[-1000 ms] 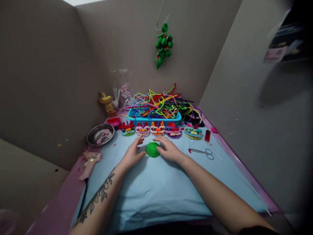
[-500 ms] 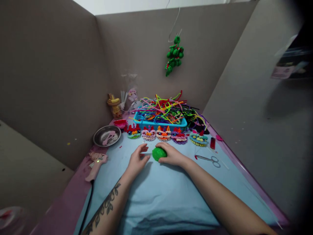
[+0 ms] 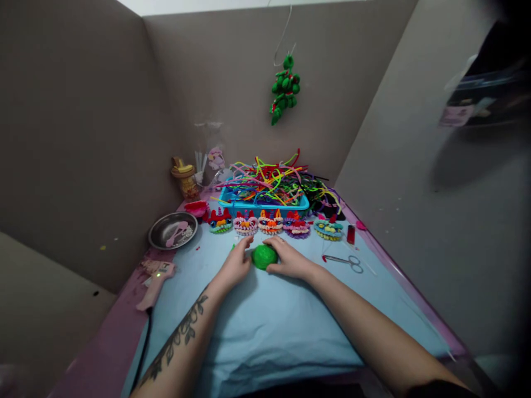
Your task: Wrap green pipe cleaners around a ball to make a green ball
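Observation:
A rounded, textured green ball (image 3: 264,257) sits low over the blue cloth, in the middle of the workspace. My right hand (image 3: 290,258) grips it from the right, thumb below and fingers over the top. On its other side my left hand (image 3: 237,263) is open, fingers stretched forward and thumb close to the ball. Whether that thumb touches the ball I cannot tell. A tiny green bit (image 3: 233,246) shows beside the left fingers, too small to name. Beyond the hands, several colourful fuzzy animal heads (image 3: 271,222) stand in a row.
A blue basket (image 3: 265,210) overflows with pipe cleaners behind the heads. To the left are a metal bowl (image 3: 154,243) and a pink glue gun (image 3: 154,287) with its cord. Scissors (image 3: 342,260) lie at right. Grey partitions (image 3: 232,72) enclose the table; a green ornament (image 3: 285,88) hangs there.
My left hand has closed in on the green ball from the left. The right hand keeps its hold. The whole view has shifted slightly, moving the scene leftward.

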Action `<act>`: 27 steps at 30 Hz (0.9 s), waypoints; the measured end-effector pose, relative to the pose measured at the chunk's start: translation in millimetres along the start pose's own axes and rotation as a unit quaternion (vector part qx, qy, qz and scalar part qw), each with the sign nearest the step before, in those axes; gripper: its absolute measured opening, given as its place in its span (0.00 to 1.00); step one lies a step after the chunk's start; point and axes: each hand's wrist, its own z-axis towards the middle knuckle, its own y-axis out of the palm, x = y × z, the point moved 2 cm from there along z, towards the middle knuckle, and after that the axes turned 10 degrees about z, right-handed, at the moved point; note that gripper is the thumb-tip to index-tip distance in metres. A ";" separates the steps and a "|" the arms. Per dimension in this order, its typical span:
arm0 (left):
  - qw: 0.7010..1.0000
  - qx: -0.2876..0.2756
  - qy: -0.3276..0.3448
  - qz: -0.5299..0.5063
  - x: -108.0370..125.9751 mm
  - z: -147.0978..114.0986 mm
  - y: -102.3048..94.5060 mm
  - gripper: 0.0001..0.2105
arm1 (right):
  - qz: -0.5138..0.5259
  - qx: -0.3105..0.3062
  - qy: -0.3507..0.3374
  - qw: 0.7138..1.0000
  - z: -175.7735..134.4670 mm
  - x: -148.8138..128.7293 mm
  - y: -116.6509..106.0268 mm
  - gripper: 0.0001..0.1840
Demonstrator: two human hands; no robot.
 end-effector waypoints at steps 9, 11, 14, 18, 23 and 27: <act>0.995 0.012 -0.026 0.094 1.4 -19.0 -14.1 0.32 | 0.019 0.064 0.032 0.997 -8.5 3.2 -13.0 0.29; 0.995 0.005 -0.022 0.092 0.4 -20.6 -12.2 0.31 | 0.019 0.047 0.032 0.998 -10.7 0.9 -8.1 0.33; 0.997 -0.023 0.007 0.074 2.6 -16.6 -2.3 0.32 | 0.028 0.029 0.017 0.999 -9.4 -0.7 -5.3 0.36; 0.998 0.005 0.000 0.068 2.1 -13.2 1.9 0.30 | 0.048 0.032 0.002 0.998 -5.1 1.6 -13.9 0.35; 0.995 0.076 -0.041 0.057 -5.3 -16.4 -4.3 0.24 | -0.058 0.072 0.021 0.996 5.1 -5.6 -3.6 0.21; 0.991 0.112 -0.059 0.038 -8.4 -18.9 -6.1 0.20 | -0.135 0.086 0.042 0.986 16.5 -12.2 27.6 0.17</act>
